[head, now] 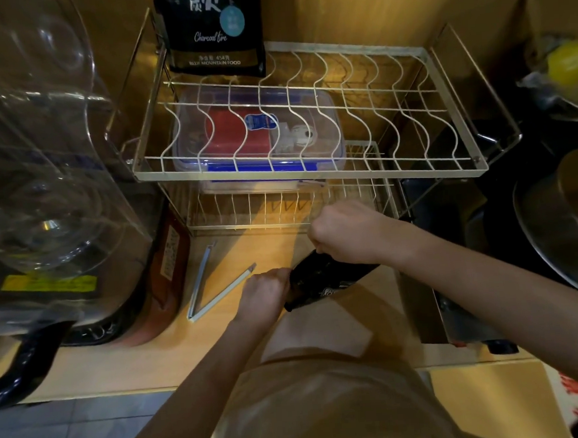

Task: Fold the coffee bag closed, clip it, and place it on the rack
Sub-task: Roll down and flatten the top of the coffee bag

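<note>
My two fists hide the top of the crumpled black coffee bag (pixel 322 281); its label blurs unreadable.

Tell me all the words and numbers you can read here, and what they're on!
"Charcoal fire": bag on the rack.
"BLUE MOUNTAIN FOOD": same bag, lower band.
"454": same band, just above.
Large white Chinese characters: top of that bag.
Yellow sticker on the blender: too blurred.
Label on the brown pouch: too small.
Print on the bag in the hands: too blurred.
</note>
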Tool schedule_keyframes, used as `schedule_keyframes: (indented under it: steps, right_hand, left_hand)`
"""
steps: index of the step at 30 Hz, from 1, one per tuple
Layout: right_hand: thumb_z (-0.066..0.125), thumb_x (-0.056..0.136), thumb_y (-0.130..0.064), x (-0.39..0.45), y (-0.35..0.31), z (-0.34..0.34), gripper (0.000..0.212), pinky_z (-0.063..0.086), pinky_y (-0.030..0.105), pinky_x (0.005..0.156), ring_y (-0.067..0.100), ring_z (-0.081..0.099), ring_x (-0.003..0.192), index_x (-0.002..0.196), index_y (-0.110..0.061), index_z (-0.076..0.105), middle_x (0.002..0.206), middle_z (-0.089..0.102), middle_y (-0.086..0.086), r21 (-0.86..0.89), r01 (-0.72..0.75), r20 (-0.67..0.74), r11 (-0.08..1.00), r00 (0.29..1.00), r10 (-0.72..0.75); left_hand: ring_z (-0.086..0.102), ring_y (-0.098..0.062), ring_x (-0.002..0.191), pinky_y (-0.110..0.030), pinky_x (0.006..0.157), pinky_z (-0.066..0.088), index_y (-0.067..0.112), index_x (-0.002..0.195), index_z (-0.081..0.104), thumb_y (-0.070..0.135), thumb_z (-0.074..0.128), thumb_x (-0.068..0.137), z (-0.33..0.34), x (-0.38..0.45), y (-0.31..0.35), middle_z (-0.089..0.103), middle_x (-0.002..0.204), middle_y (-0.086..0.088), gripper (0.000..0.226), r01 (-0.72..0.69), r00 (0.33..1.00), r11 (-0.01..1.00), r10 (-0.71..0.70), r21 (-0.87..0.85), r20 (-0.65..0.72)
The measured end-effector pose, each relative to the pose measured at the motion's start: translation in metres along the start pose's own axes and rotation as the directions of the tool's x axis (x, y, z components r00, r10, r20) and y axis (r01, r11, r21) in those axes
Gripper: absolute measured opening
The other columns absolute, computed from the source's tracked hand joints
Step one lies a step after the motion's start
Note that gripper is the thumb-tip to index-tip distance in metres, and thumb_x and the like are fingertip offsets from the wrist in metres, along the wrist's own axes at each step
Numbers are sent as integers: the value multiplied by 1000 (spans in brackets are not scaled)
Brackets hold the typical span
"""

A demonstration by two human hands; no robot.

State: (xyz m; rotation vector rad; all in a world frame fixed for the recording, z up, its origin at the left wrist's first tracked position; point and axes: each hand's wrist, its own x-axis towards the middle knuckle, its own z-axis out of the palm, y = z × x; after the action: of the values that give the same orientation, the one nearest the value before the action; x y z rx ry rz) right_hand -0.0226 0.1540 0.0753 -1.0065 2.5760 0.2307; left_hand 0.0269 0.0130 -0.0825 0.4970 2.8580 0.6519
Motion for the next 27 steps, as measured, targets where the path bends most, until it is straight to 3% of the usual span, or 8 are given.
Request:
schedule_keyframes:
  steps: [3, 5, 9, 11, 13, 19, 22, 27]
  right_hand:
    - [50, 86, -7, 6, -1, 2, 11, 53, 40, 70, 29, 60, 78, 84, -4, 61, 75, 51, 8, 6, -11, 14, 1000, 1000, 11]
    - [51, 86, -6, 10, -3, 1, 9, 51, 39, 72, 28, 60, 85, 88, -5, 60, 81, 55, 10, 16, -32, 21, 999, 999, 31]
    - [53, 86, -8, 16, -3, -3, 12, 48, 38, 78, 30, 58, 96, 97, -5, 59, 100, 61, 14, 29, -70, 55, 997, 996, 69]
    - [55, 85, -10, 20, -1, -5, 14, 43, 35, 72, 30, 58, 97, 97, -5, 60, 103, 62, 14, 25, -78, 74, 997, 994, 76]
    - [56, 84, -11, 24, 1, -6, 14, 40, 33, 69, 30, 59, 96, 95, -6, 62, 103, 63, 14, 32, -84, 87, 996, 993, 81]
    - [58, 84, -26, 21, 4, -10, 21, 36, 33, 68, 25, 57, 93, 101, -15, 58, 86, 57, 2, 27, 9, 111, 1000, 994, -12]
    - [66, 75, -38, 9, 8, -21, 25, 45, 35, 71, 18, 53, 83, 91, -19, 61, 81, 54, -3, 66, 48, 178, 997, 982, -59]
    - [58, 85, -19, -2, 11, -18, 17, 52, 42, 82, 26, 61, 94, 99, -12, 64, 97, 66, 8, -75, 109, 103, 991, 990, -101]
  left_hand:
    - [62, -31, 50, -30, 41, 45, 7, 78, 61, -4, 67, 63, 6, -1, -6, 66, 60, -12, 19, -24, 998, 999, 21, 48, 63]
    - [63, -31, 53, -29, 43, 45, 7, 81, 61, -3, 64, 69, 6, -1, -9, 66, 62, -14, 16, -68, 997, 997, 69, -33, 33]
    - [63, -20, 92, -34, 76, 51, 14, 114, 51, 14, 53, 85, 3, -3, -6, 67, 104, -10, 29, 16, 995, 895, -60, -445, -85]
    - [50, -11, 113, -30, 90, 45, 19, 110, 45, 21, 59, 75, -2, -4, 5, 54, 125, -6, 38, -1, 997, 811, -41, -586, -58]
    - [37, -11, 126, -27, 98, 38, 18, 101, 47, 23, 68, 66, -3, -5, 12, 43, 135, -4, 41, -38, 999, 814, 25, -580, -31]
    - [48, -10, 107, -2, 81, 34, 7, 91, 52, 12, 77, 65, 4, -1, 9, 49, 114, 8, 37, 15, 999, 808, -42, -589, -31]
    - [47, -9, 105, 6, 77, 31, 4, 89, 55, 7, 77, 64, -1, 0, 10, 49, 111, 7, 33, 11, 998, 810, -46, -586, -44]
    - [41, -8, 118, 11, 85, 21, 3, 78, 61, 2, 76, 65, -4, 3, 12, 48, 128, 0, 20, 12, 995, 801, -71, -599, -74]
